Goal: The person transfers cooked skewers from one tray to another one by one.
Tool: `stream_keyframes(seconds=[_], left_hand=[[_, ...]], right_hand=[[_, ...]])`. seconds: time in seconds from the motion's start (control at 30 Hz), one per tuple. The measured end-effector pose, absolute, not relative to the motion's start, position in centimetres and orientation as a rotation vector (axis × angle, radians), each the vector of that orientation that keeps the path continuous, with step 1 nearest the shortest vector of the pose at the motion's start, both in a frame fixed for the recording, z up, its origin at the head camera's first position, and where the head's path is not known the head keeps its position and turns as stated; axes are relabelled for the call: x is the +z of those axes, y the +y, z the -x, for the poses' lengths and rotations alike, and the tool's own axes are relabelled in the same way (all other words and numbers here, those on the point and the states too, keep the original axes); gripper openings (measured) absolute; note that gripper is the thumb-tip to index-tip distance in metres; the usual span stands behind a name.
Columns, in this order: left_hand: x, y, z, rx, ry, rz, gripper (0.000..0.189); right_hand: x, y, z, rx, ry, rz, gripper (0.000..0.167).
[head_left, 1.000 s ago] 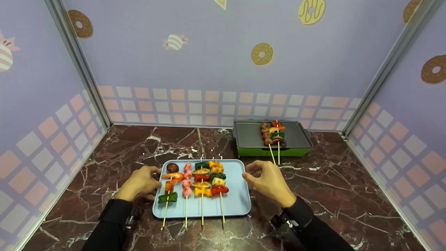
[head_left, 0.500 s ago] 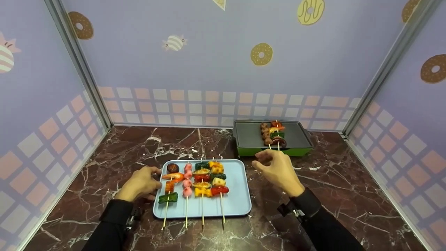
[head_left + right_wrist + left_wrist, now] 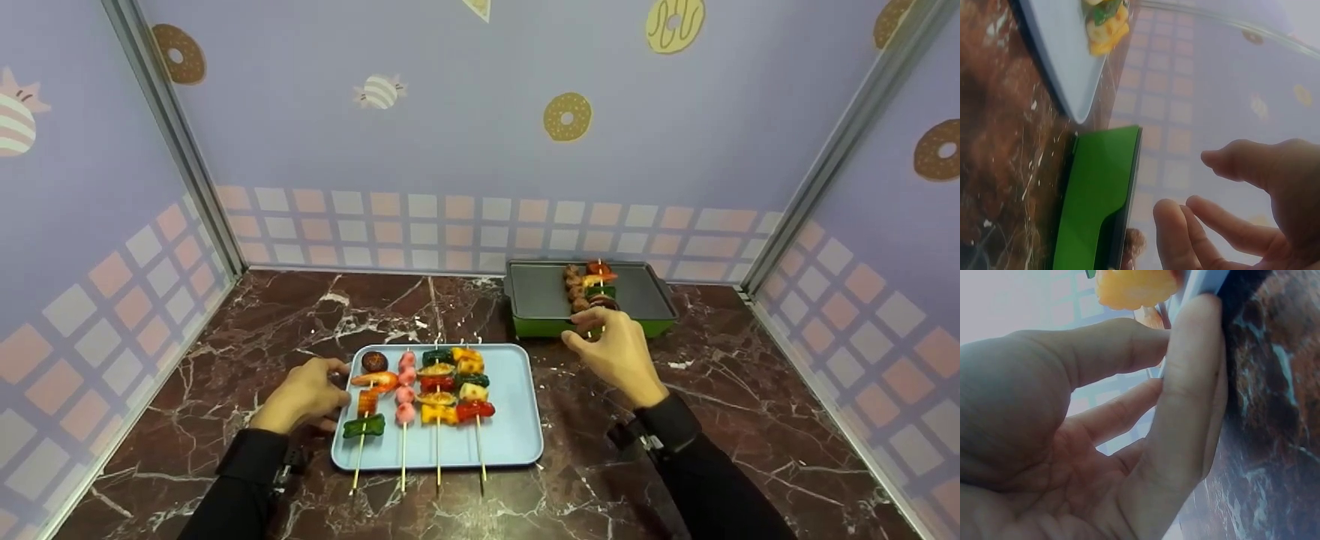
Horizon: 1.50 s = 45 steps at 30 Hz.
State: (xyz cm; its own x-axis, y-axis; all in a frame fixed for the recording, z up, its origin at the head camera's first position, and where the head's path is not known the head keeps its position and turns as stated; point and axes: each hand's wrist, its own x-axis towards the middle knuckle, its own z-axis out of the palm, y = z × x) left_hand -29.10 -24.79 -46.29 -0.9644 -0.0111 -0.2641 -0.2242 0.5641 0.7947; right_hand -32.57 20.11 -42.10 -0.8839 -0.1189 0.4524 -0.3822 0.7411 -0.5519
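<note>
A light blue tray [image 3: 514,439] lies on the table with several food skewers side by side, sticks over its front edge. The skewer of pink balls [image 3: 406,394] is second from left. My left hand [image 3: 304,394] pinches the tray's left edge; the left wrist view shows the thumb and fingers at the rim. My right hand [image 3: 619,356] is at the front of the green grill [image 3: 534,328], thumb and fingertips apart with nothing between them. On the grill's dark plate lie a meatball skewer [image 3: 576,291] and a vegetable skewer [image 3: 600,279]; the hand hides their sticks.
The dark red marbled table [image 3: 300,315] ends at a lilac back wall [image 3: 465,135] with printed sweets. Side panels stand left and right. The grill is at the back right, close to the wall, behind the tray's far right corner.
My right hand has moved from the tray's right edge, back and to the right, to the grill's front. The left hand stays at the tray's left edge.
</note>
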Motion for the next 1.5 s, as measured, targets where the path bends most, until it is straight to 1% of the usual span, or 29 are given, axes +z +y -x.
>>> stream_keyframes(seconds=[0.1, 0.33, 0.5, 0.87, 1.03, 1.27, 1.5], left_hand=[[-46.3, -24.8, 29.0, 1.351, 2.578, 0.194, 0.053], [-46.2, -24.8, 29.0, 1.339, 2.577, 0.192, 0.052], [-46.4, -24.8, 29.1, 1.347, 2.574, 0.204, 0.052], [-46.5, -24.9, 29.2, 1.321, 2.59, 0.203, 0.052], [-46.5, -24.8, 29.3, 1.327, 2.583, 0.202, 0.053], [-46.4, -24.8, 29.3, 1.315, 2.595, 0.196, 0.053], [-46.5, -25.0, 29.3, 1.315, 2.59, 0.199, 0.053]], right_hand=[[-42.1, 20.5, 32.9, 0.91, -2.54, -0.352, 0.032], [-42.2, 21.4, 33.6, 0.885, -2.512, -0.287, 0.029], [-42.6, 21.8, 34.2, 0.829, -2.537, -0.242, 0.033], [-43.4, 22.0, 35.2, 0.792, -2.631, -0.162, 0.035], [-43.3, 22.0, 35.5, 0.837, -2.654, -0.171, 0.031], [-43.2, 22.2, 36.0, 0.933, -2.707, -0.139, 0.019], [-43.0, 22.4, 36.5, 1.09, -2.763, -0.071, 0.015]])
